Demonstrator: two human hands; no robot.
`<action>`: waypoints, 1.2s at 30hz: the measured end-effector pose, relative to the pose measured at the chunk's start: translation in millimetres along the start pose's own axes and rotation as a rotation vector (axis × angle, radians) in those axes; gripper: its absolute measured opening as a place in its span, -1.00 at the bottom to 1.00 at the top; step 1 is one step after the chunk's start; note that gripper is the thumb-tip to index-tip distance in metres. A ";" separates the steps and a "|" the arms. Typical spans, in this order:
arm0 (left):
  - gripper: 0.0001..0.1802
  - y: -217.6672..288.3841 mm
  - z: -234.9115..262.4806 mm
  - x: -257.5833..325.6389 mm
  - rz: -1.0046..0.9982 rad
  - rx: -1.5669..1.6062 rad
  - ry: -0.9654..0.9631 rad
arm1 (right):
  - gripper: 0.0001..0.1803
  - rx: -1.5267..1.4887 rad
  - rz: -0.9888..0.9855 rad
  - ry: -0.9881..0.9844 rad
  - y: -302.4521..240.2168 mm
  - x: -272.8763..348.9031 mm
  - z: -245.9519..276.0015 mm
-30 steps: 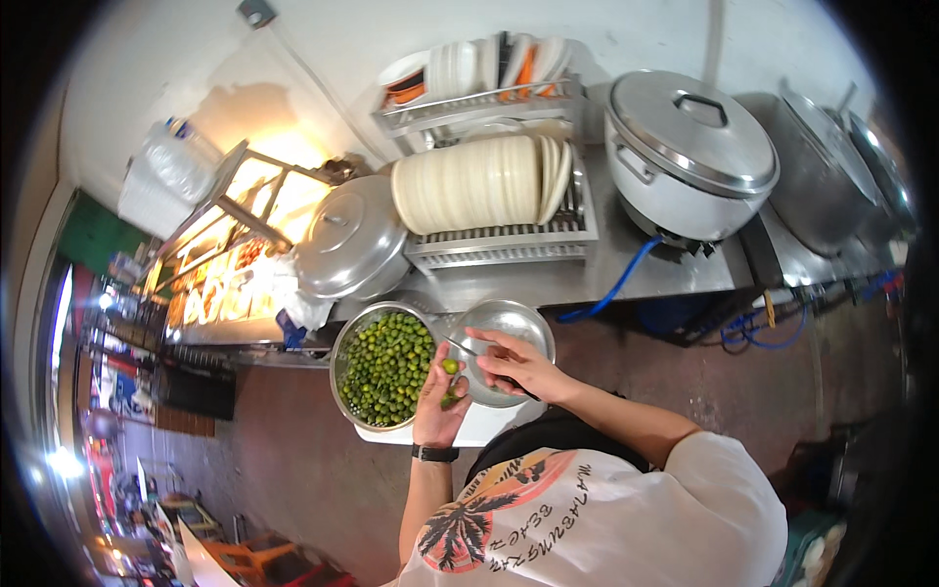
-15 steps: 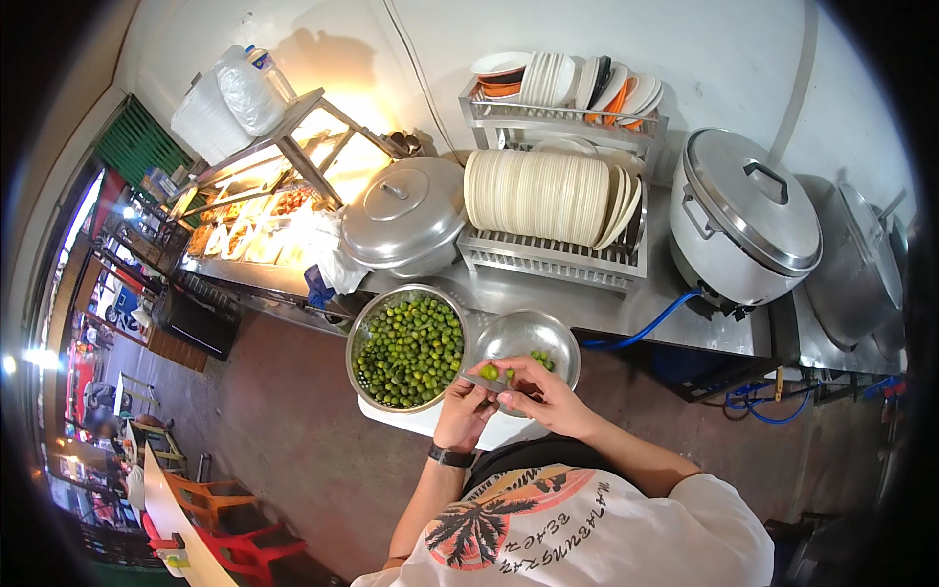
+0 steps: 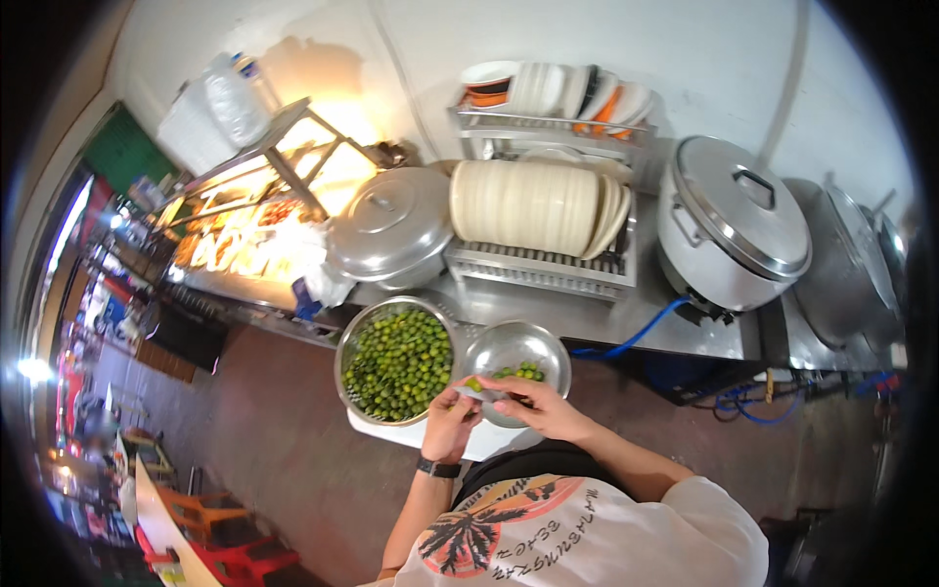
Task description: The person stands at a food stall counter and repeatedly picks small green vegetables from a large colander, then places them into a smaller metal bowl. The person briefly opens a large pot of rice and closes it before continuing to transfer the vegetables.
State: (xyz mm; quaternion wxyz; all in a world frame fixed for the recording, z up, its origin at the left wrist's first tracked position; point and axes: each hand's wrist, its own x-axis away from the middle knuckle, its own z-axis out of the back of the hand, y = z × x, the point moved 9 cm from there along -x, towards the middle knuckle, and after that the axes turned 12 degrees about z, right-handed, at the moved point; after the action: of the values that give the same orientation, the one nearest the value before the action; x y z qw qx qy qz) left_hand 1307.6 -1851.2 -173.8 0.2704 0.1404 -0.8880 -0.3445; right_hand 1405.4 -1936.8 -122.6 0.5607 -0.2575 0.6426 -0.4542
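Steel table is carrying a lidded pot and plate rack. Below, a large bowl is brimming with small green fruits beside a smaller bowl. Left hand and right hand are each pinching one green fruit over the smaller bowl's rim.

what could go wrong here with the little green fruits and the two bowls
The right hand works what looks like a small blade against a green fruit pinched in the left hand; a slip could nick a finger. The big bowl and small bowl sit on a small white surface, so a nudge might tip fruit out.
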 end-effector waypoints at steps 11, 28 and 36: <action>-0.71 -63.8 63.9 -44.0 0.233 -0.047 0.264 | -0.60 -0.487 -0.605 0.281 116.2 43.8 1.3; -0.58 -32.2 -3.7 0.7 0.273 0.101 -0.035 | -0.50 -0.610 -0.562 0.234 57.1 23.5 23.8; -0.65 -0.3 -19.1 11.8 -0.088 -0.329 0.096 | -0.46 -0.401 -0.301 0.007 -0.7 11.4 20.2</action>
State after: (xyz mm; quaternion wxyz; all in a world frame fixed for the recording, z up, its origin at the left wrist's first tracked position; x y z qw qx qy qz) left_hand 1309.0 -1866.8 -157.8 0.3166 0.1492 -0.7987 -0.4895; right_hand 1421.9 -1952.6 -126.8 0.4222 -0.4550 0.6761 -0.3970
